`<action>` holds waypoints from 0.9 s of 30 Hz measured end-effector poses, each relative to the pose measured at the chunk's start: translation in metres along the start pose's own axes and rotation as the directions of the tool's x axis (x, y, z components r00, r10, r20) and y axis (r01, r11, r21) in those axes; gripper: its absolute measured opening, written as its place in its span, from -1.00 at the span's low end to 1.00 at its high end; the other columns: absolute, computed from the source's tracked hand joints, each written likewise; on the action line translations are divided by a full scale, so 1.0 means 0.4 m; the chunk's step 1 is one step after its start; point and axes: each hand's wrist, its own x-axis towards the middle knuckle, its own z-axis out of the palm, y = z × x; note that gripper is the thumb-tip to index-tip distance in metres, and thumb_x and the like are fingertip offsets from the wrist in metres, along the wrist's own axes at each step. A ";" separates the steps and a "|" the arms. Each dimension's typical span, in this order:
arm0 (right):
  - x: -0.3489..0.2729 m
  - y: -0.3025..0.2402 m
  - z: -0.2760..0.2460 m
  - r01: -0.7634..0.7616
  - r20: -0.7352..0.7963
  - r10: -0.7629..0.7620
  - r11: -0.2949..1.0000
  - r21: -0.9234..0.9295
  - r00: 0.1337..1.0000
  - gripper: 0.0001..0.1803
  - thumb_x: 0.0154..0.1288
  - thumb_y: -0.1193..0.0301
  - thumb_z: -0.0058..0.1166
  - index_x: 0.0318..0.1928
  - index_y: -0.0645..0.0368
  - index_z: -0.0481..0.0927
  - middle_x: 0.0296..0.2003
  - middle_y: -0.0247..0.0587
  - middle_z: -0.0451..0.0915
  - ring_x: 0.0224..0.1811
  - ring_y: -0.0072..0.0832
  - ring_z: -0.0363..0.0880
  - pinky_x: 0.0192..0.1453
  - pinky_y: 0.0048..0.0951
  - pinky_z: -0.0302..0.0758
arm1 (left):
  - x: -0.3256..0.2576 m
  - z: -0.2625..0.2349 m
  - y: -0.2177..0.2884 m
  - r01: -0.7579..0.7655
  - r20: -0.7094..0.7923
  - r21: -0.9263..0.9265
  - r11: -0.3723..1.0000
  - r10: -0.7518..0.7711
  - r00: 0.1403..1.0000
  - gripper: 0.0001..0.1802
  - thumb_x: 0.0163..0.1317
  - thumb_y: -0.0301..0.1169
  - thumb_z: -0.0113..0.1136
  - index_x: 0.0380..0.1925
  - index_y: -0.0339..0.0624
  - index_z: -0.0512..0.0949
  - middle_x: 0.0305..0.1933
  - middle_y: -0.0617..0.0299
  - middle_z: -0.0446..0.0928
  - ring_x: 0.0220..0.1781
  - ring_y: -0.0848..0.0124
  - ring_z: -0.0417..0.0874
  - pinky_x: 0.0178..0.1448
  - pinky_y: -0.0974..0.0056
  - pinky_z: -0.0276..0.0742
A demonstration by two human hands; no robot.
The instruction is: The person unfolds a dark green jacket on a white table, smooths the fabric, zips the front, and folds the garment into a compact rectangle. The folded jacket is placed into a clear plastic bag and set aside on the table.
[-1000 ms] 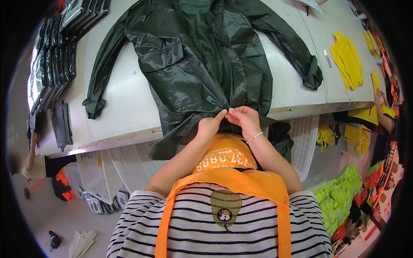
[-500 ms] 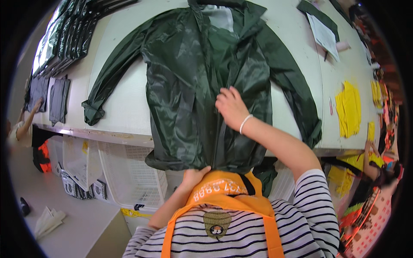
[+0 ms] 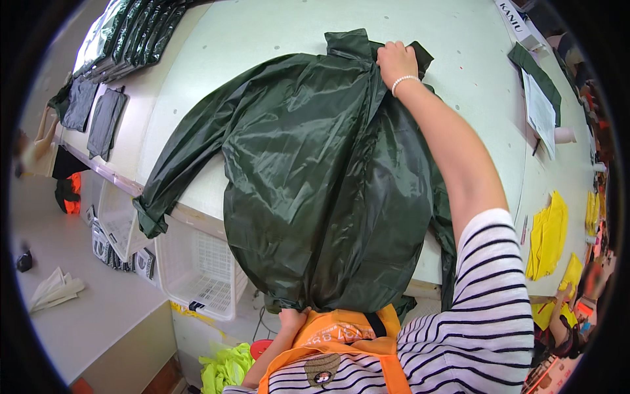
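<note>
Dark green jacket (image 3: 328, 190) now stretched flat, right hand (image 3: 396, 60) moved up gripping collar, left hand (image 3: 293, 319) fingers pinching hem

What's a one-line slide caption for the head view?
Right hand grips the collar of a dark green jacket spread on a pale table; left hand holds its hem.

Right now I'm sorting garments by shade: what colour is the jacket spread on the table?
Dark green and glossy, the jacket; the head view shows it.
</note>
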 end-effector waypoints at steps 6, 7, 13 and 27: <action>-0.119 -0.060 -0.007 -0.328 -0.091 0.505 0.676 0.660 0.858 -0.37 0.00 0.25 0.33 0.06 0.21 0.41 0.01 0.04 0.41 0.09 -0.02 0.35 0.19 -0.15 0.32 | -0.014 -0.275 0.134 -0.306 0.565 0.048 0.951 0.227 0.794 -0.45 0.11 0.10 0.25 -0.22 -0.21 0.64 -0.26 -0.03 0.63 -0.15 0.16 0.64 -0.04 0.24 0.51; -0.149 -0.078 -0.006 -0.378 0.016 0.495 0.642 0.668 0.869 -0.36 0.00 0.26 0.32 0.08 0.25 0.38 0.02 0.08 0.40 0.11 0.00 0.33 0.19 -0.14 0.32 | -0.007 -0.345 0.178 -0.346 0.668 0.346 0.872 0.030 0.744 -0.50 0.15 0.05 0.23 -0.30 -0.21 0.65 -0.33 -0.03 0.63 -0.23 0.20 0.65 -0.13 0.23 0.53; -0.278 -0.156 0.082 -0.345 0.023 0.416 0.722 0.599 0.909 -0.34 0.10 0.39 0.20 0.17 0.41 0.28 0.15 0.18 0.32 0.24 0.03 0.23 0.35 -0.12 0.16 | 0.093 -0.657 0.812 -0.908 -0.249 0.362 0.211 0.960 0.124 -0.70 0.10 -0.37 0.26 -0.16 -0.21 0.52 0.04 -0.03 0.51 0.08 0.03 0.49 0.13 0.11 0.40; -0.233 -0.187 0.019 -0.370 0.375 0.695 -0.166 0.914 0.614 -0.78 0.11 0.57 0.21 -0.17 0.28 0.62 -0.43 -0.27 0.60 -0.45 -0.60 0.52 -0.31 -0.57 0.47 | 0.299 -0.705 1.189 -0.728 -0.231 0.471 0.497 0.867 0.442 -0.56 0.12 -0.01 0.23 -0.47 -0.24 0.61 -0.44 0.09 0.60 -0.36 0.06 0.63 -0.29 0.14 0.53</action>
